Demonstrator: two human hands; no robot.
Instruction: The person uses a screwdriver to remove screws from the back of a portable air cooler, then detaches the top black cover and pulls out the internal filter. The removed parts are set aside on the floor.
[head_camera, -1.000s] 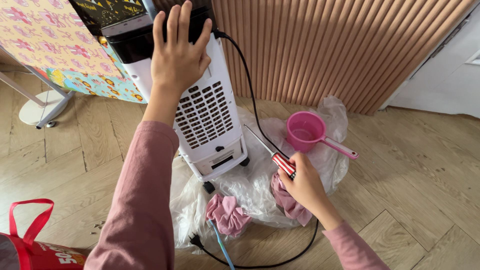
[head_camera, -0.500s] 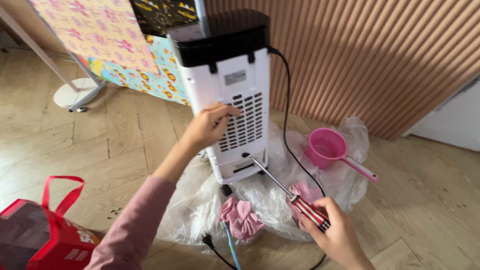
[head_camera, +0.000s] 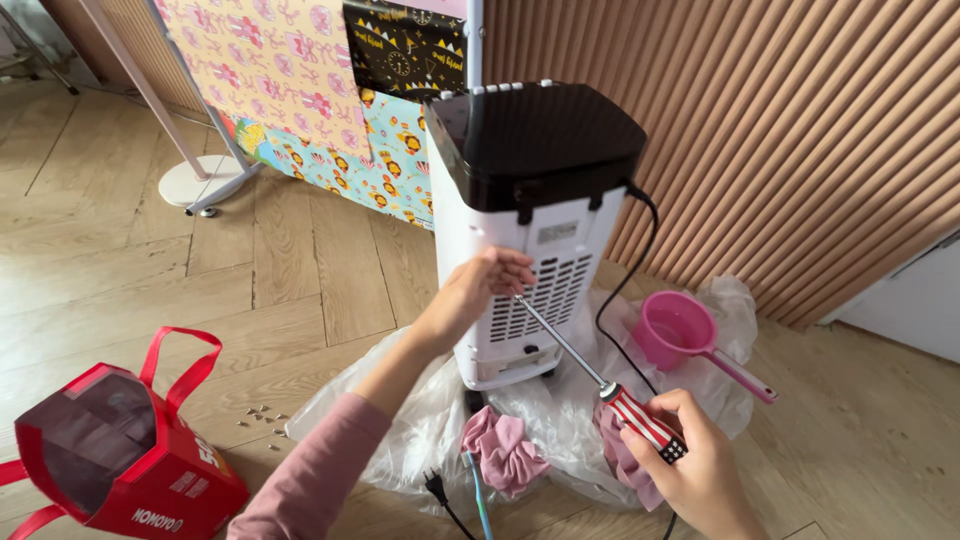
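Observation:
A tall white air cooler (head_camera: 520, 250) with a black top stands upright on a clear plastic sheet (head_camera: 420, 420). My left hand (head_camera: 478, 292) rests on its grilled back panel, fingertips pinched at the tip of a long screwdriver (head_camera: 600, 380). My right hand (head_camera: 700, 470) grips the screwdriver's red-and-white striped handle, the shaft angled up-left to the grille. The cooler's black cord (head_camera: 615, 330) runs down its right side.
A pink ladle-style cup (head_camera: 685, 335) lies on the plastic at the right. Pink cloths (head_camera: 505, 450) lie below the cooler. A red bag (head_camera: 110, 450) sits lower left, with several small screws (head_camera: 262, 415) beside it. Patterned paper sheets (head_camera: 300, 90) hang on a stand behind; a ribbed wooden wall (head_camera: 780, 130) stands at the right.
My left hand came down from the cooler's black top to the back grille. My right hand lifted the screwdriver so its tip meets the left fingers at the grille.

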